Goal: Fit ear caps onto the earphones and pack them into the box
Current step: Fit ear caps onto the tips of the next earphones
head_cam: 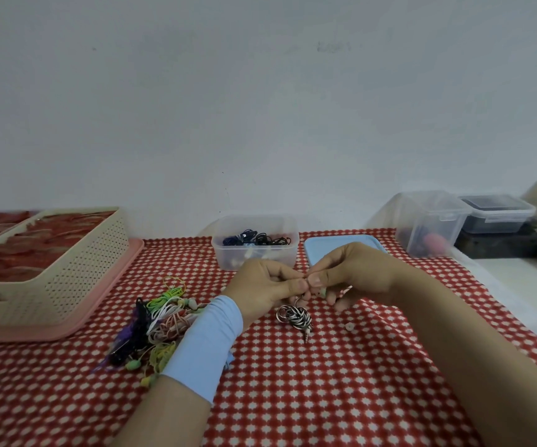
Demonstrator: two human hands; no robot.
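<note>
- Black-and-white striped earphones (293, 316) lie coiled on the red-and-white patterned cloth (325, 382), in front of the clear plastic box (255, 253) of dark cables, with one lead running up into the hands.
- Left hand (262, 285), wearing a pale blue sleeve, pinches the bud end between thumb and fingertips, just in front of that box.
- Right hand (354, 272) meets it thumb to thumb and pinches the same end from the other side, its spare fingers curled underneath. Is there a cap under those fingertips? Too small, I can't tell.
- Both wrists are up off the cloth, forearms angling inward, and the coil sits right below the pinch.
- Watch the danger: a cap that tiny could squirt out of the pinch and skitter away. One small white ear cap (349, 326) already lies loose in front of the box, right of the coil.
- Pushed on crooked, a cap may seat only halfway and drop off later.
- A tug on the lead could unravel the coil. The left sleeve is also brushing a tangled heap of coloured earphones (157, 321), front-left of the box, so there's a snag risk.
</note>
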